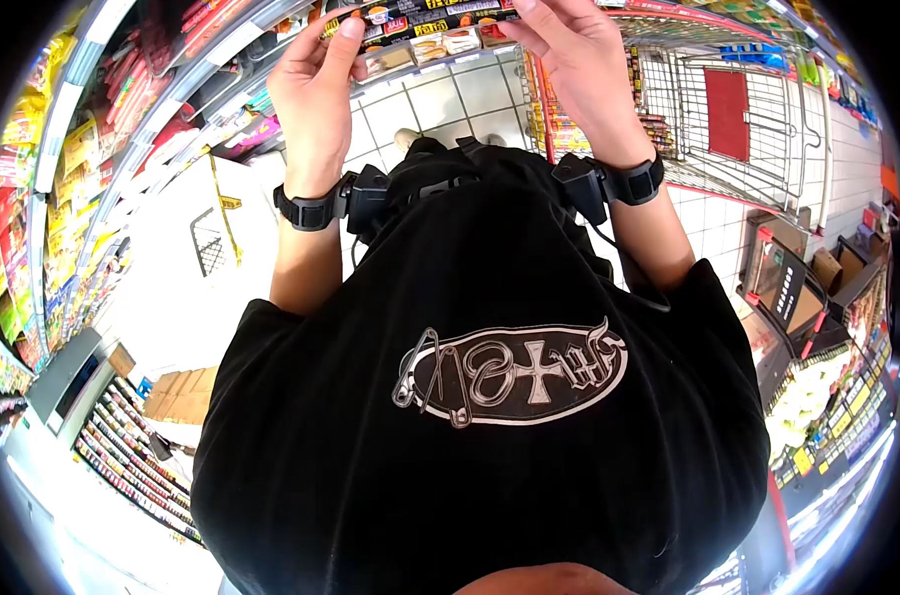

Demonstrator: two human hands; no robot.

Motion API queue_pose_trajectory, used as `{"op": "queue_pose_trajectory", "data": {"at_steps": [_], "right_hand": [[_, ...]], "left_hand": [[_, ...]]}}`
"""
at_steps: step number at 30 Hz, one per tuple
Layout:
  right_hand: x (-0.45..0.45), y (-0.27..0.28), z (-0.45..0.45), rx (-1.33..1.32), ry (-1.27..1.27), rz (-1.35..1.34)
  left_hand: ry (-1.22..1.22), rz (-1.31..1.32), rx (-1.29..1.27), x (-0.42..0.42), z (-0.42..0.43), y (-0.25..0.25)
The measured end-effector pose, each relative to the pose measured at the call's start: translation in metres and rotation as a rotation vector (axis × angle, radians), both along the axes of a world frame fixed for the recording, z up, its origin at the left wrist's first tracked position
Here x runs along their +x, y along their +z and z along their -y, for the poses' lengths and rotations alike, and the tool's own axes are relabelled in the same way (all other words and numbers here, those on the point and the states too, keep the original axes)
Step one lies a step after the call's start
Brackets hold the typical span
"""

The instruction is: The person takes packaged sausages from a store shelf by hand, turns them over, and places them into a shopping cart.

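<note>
At the top of the view, black packages [435, 17] with yellow lettering and small food pictures lie lengthwise between my hands. My left hand [314, 104] is at their left end, its thumb over the front edge and its fingers curled behind. At the right end is my right hand [581, 74], with its thumb and fingers about the package edge. The upper frame edge cuts off some fingertips. Just below the packages runs a shelf edge with pale food packs [445, 46]. Each wrist wears a black strap with a boxy black device.
A wire shopping cart [767, 149] with a red panel [727, 114] stands to the right, with colourful packs [561, 134] at its near left side. Shelves of bagged snacks [78, 149] curve along the left. Cardboard boxes [180, 395] lie lower left. White floor tiles [435, 99] show ahead.
</note>
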State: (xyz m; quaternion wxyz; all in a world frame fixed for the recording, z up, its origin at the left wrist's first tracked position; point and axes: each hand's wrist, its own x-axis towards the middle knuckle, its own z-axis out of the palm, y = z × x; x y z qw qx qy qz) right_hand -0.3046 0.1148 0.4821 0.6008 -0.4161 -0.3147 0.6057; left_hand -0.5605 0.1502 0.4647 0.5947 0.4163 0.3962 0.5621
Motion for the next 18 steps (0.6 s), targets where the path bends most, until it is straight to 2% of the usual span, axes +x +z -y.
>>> {"op": "queue_pose_trajectory", "data": {"at_steps": [4, 6, 7, 9, 18], "right_hand": [[0.024, -0.011, 0.017, 0.051, 0.035, 0.004], [0.033, -0.020, 0.025, 0.051, 0.057, -0.030], [0.037, -0.018, 0.025, 0.044, 0.058, 0.033], [0.042, -0.023, 0.041, 0.008, 0.073, 0.085], [0.042, -0.015, 0.068, 0.037, 0.100, 0.124]], "left_hand": [[0.043, -0.124, -0.001, 0.020, 0.027, 0.006], [0.050, -0.345, -0.063, 0.035, 0.055, 0.014], [0.050, -0.346, -0.062, 0.038, 0.056, 0.012], [0.073, -0.085, -0.014, 0.043, 0.076, 0.005], [0.007, -0.138, -0.017, 0.048, 0.102, 0.005]]}}
